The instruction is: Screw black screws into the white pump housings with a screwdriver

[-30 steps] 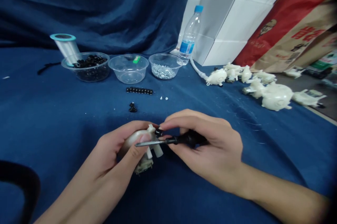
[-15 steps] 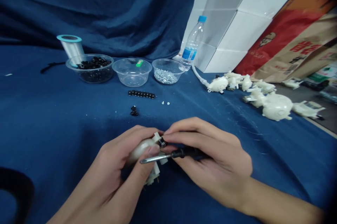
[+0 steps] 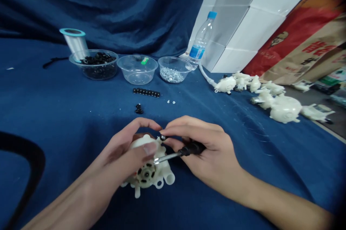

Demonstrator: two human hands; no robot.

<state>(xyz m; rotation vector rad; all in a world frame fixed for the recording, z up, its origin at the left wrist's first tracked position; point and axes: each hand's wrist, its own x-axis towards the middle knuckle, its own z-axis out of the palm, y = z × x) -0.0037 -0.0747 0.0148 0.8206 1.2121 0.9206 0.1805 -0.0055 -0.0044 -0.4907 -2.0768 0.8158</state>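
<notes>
My left hand (image 3: 127,150) is wrapped round a cream plastic pump body (image 3: 147,172), its round motor end turned toward me. My right hand (image 3: 208,150) grips a black-handled screwdriver (image 3: 178,153) whose metal shaft points left at the pump. The right thumb and forefinger also pinch a small black cap (image 3: 162,137) at the pump's top edge. Both hands meet over the blue cloth (image 3: 54,115).
Behind stand three clear bowls: black caps (image 3: 97,65), a nearly empty one (image 3: 137,68), silver screws (image 3: 173,70). A row of black caps (image 3: 146,93), loose screws (image 3: 170,102), a water bottle (image 3: 201,41), a solder spool (image 3: 75,41) and several cream pumps (image 3: 270,97) lie around.
The pump has been turned in my left hand so its motor end now faces me. The screwdriver tip moved down against it while the black cap stayed pinched at the top.
</notes>
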